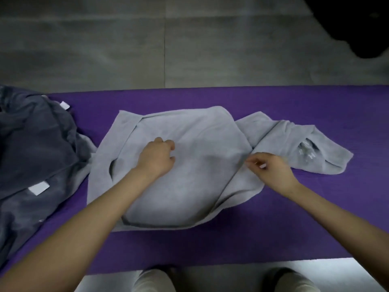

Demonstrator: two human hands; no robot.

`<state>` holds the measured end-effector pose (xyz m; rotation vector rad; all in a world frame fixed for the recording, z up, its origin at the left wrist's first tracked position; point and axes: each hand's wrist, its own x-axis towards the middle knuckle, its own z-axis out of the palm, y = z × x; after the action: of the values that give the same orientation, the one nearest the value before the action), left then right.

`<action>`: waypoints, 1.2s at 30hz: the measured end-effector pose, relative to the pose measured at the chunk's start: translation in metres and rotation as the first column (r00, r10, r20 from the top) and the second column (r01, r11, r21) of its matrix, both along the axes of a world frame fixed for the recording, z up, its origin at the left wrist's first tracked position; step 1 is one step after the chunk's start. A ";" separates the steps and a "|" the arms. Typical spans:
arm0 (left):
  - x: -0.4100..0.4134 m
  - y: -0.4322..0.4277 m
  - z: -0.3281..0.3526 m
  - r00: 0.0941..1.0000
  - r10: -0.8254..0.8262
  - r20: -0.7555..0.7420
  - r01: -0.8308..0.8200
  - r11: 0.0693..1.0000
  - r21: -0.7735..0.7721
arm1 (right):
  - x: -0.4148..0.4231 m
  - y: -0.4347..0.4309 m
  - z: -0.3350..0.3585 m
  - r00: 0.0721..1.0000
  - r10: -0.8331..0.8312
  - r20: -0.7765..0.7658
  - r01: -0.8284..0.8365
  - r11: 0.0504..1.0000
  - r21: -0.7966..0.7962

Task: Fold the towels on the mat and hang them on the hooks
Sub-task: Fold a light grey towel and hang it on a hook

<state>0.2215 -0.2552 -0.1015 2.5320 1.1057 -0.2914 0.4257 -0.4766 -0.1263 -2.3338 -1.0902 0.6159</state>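
A light grey towel (189, 178) lies partly folded on the purple mat (315, 218), with a crumpled end trailing to the right. My left hand (156, 158) rests on the towel's middle with its fingers curled into the cloth. At the fold on the towel's right side, my right hand (270, 168) pinches the fabric's edge between thumb and fingers. A dark grey towel (35, 148) with white labels lies bunched at the mat's left end. No hooks are in view.
Grey tiled floor (147, 43) stretches beyond the mat. A dark shape (357, 24) fills the top right corner. My shoes (153, 280) stand at the mat's near edge.
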 end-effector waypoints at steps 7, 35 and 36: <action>0.102 -0.011 0.010 0.950 -0.223 0.219 0.247 0.964 -0.093 | 0.098 -0.080 -0.017 0.785 -0.506 0.357 0.565 0.821 -0.081; 0.323 -0.091 -0.036 0.884 -0.443 0.148 0.446 0.895 0.014 | 0.204 -0.231 -0.003 0.883 -0.401 -0.246 0.399 0.915 -0.059; 0.326 -0.092 -0.043 0.887 -0.446 0.117 0.448 0.894 0.003 | 0.206 -0.216 -0.007 0.882 -0.420 -0.215 0.414 0.907 -0.074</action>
<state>0.5479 -0.3476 -0.1440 2.7181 0.4573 -0.2673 0.6316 -0.6921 -0.1336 -2.3453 -0.4546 0.7061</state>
